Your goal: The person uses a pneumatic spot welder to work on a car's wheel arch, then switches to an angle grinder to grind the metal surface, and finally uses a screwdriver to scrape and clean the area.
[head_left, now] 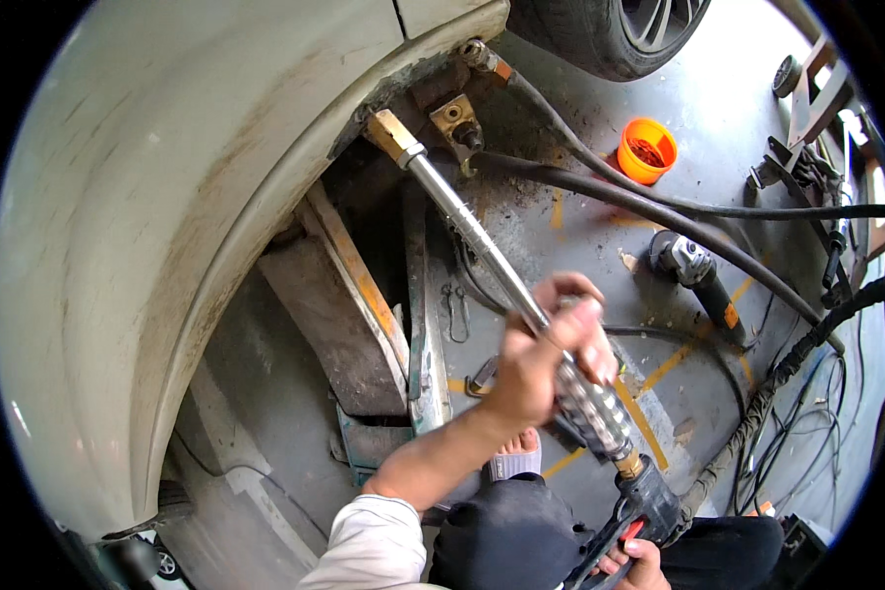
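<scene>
A long metal slide-hammer dent puller [477, 241] runs slantwise across the view. Its brass-coloured end piece [393, 136] meets the scraped lower edge of a pale car body panel [167, 177]. My left hand [551, 354], slightly blurred, is closed around the rod at the upper end of its knurled sliding weight [595, 413]. At the lower right, my right hand [629, 565] grips the black pistol handle [649, 506], fingers close to its red trigger. A thick cable leads from the handle. Beside the end piece, a brass clamp block [457, 123] is fixed near the panel edge.
Heavy black cables [659, 202] cross the floor. An orange tub [647, 150] holds small reddish pieces; an angle grinder [698, 280] lies below it. A car wheel [610, 29] stands at the top. A metal stand [354, 315] sits beneath the panel; thin coiled cables [796, 433] lie right.
</scene>
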Motion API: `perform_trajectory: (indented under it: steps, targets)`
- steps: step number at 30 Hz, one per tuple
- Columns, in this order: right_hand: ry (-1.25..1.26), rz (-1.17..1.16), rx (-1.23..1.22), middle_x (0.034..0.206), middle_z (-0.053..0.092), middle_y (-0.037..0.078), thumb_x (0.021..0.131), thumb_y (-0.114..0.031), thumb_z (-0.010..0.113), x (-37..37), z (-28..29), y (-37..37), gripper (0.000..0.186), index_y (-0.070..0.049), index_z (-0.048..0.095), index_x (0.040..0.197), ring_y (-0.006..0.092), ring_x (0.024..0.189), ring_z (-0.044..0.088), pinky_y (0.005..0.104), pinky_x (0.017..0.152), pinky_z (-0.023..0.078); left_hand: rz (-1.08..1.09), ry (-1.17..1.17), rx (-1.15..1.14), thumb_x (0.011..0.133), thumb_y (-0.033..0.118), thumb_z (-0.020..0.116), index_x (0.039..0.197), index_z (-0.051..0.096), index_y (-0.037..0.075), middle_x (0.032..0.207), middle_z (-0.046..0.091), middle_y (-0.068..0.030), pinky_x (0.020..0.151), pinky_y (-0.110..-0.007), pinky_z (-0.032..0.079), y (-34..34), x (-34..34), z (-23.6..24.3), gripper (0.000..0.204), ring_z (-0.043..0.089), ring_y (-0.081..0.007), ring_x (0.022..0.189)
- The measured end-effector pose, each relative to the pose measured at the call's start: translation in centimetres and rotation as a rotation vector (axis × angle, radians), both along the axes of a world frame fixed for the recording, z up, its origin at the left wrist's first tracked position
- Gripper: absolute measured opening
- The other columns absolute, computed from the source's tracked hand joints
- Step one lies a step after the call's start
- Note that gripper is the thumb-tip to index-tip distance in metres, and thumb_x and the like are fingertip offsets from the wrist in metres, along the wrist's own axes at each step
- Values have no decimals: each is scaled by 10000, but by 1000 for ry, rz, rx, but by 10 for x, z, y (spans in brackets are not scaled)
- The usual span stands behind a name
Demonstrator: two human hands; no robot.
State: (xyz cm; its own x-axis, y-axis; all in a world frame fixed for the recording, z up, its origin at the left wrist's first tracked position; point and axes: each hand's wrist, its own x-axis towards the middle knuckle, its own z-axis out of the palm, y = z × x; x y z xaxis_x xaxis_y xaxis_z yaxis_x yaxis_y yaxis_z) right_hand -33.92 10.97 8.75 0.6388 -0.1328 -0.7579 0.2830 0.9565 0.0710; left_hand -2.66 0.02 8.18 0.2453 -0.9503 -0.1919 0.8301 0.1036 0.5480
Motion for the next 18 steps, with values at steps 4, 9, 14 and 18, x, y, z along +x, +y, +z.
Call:
perform_trajectory:
  steps: [4,9,14,18]
  targets:
    - [18,3,16,631,463,-14,795,-214,658,-3,1,2,142,-191,598,921,180,629,478,400,697,469,150,89,-12,971,325,517,889,500,91,622,499,-7,572,-328,480,-18,33,9,248,534,-132,561]
    - [20,42,27,624,457,-8,788,-233,665,-6,-1,4,142,-205,605,913,184,625,480,413,695,475,2,-12,-92,1001,330,449,945,475,63,708,526,-46,665,-338,497,17,-18,-12,274,566,-158,652]
    - [93,-5,31,634,443,-16,786,-231,664,-9,-1,4,141,-216,605,913,182,630,482,418,689,482,-82,-192,-122,970,176,483,1269,418,-33,1010,638,-204,1000,-462,452,12,22,-5,371,586,-349,1117]
    - [103,27,36,625,446,-17,782,-235,668,-6,2,3,166,-185,572,908,180,614,480,407,679,484,-211,-121,-315,897,141,629,1193,495,-63,985,650,-219,898,-459,532,12,49,-38,384,646,-345,1012]
